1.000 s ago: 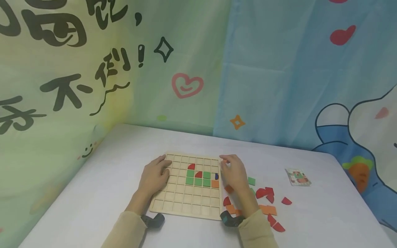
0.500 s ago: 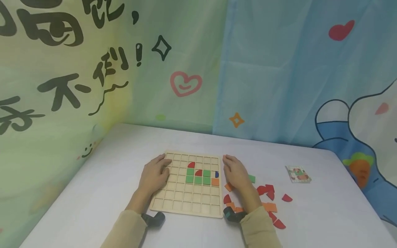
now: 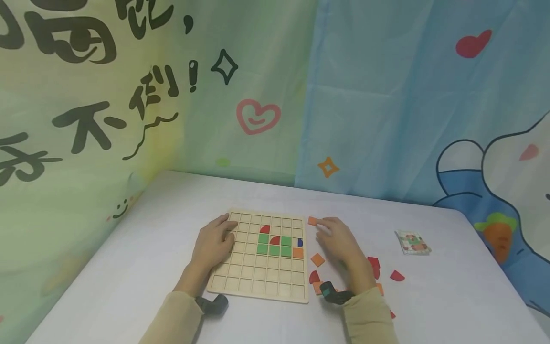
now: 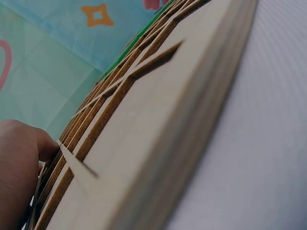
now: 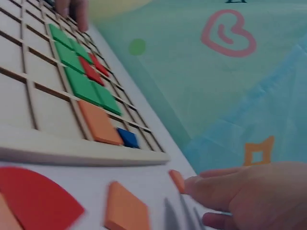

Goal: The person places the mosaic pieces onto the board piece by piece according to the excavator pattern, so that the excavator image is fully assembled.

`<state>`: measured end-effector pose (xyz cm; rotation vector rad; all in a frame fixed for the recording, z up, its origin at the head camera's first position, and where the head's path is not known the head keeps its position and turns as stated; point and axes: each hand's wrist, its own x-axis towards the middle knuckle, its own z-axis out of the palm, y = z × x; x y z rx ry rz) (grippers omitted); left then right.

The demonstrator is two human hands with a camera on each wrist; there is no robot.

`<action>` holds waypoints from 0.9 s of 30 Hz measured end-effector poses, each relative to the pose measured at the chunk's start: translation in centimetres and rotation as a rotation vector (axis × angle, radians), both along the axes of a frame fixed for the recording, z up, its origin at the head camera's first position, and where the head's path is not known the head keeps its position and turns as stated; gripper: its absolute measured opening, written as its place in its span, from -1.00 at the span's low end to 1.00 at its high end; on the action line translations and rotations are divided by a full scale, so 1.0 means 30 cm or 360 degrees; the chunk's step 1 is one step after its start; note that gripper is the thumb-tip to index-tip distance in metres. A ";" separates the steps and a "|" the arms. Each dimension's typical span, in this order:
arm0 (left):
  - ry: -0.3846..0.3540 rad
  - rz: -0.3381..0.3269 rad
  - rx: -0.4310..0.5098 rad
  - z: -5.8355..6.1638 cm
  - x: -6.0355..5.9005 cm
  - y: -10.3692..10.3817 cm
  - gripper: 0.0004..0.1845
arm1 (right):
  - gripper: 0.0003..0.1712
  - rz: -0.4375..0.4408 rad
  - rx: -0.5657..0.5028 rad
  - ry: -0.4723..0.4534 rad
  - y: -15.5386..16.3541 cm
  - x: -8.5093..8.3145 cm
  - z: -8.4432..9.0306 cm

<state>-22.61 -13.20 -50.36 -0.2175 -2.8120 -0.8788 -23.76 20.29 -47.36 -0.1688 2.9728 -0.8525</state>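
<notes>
Orange square tile (image 3: 312,220) touched by right hand (image 3: 339,241), fingers extended; left hand (image 3: 215,242) rests flat on wooden grid board (image 3: 258,277)

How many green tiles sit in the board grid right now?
5. Two green tiles flank a red piece; three fill the row below. Loose ones may hide under the right hand.

A: Lying flat just past the far right corner of the wooden grid board (image 3: 258,277), that small orange square tile (image 3: 312,220). Touching the right hand (image 3: 339,241) fingertips (image 5: 194,187).

B: And sitting flat on the table, the board, left hand (image 3: 215,243) resting on its left edge. Holding green squares (image 3: 274,249), red quarter-rounds (image 3: 265,230), one orange, one blue.
</notes>
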 end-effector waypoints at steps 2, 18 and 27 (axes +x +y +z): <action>0.0005 -0.0001 -0.0002 0.000 0.001 0.000 -0.62 | -0.49 -0.0008 -0.0001 0.0012 0.012 0.000 0.002; 0.0012 0.0006 0.0010 0.003 0.001 -0.004 -0.63 | -0.48 0.0080 0.0145 0.0098 -0.047 -0.002 -0.036; -0.0013 0.0013 0.0001 0.001 -0.001 0.002 -0.61 | -0.54 -0.0180 0.0134 0.0221 -0.088 0.002 -0.048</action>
